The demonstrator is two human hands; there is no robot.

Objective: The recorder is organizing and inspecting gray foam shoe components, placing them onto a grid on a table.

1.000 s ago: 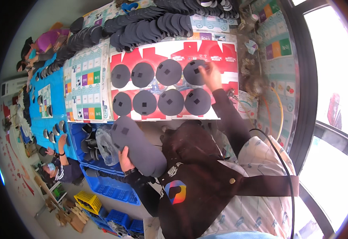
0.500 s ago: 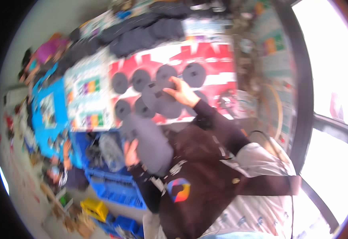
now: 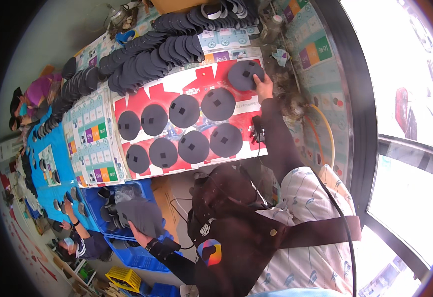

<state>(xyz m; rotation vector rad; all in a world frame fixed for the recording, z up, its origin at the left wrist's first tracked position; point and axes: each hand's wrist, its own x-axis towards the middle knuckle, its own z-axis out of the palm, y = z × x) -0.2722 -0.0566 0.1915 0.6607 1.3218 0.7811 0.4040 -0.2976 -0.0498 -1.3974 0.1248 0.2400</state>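
Note:
My right hand point(image 3: 264, 88) is closed on the edge of a dark grey round pad point(image 3: 241, 74), thumb and fingers pinching it at the far right corner of a red and white printed sheet point(image 3: 204, 76). The pad bears small black square patches. Two rows of similar pads, such as one grey pad point(image 3: 218, 110), lie flat on the sheet, each with a black square. Down at the left, my left hand point(image 3: 141, 236) grips a stack of grey pads point(image 3: 144, 215) above a blue crate point(image 3: 95, 198). The stack hides part of the crate's contents.
Long overlapping rows of dark grey curved pieces point(image 3: 147, 59) line the table's far side. A person point(image 3: 85, 237) works at the left by a blue table cover point(image 3: 53, 161). A yellow crate point(image 3: 123, 278) stands low at left. Yellow tubing point(image 3: 328, 128) hangs at right.
My right hand has gone from mid-sheet to the far right corner with a pad. My left hand has lowered leftward with the stack, over the blue crate. The view has shifted and sharpened.

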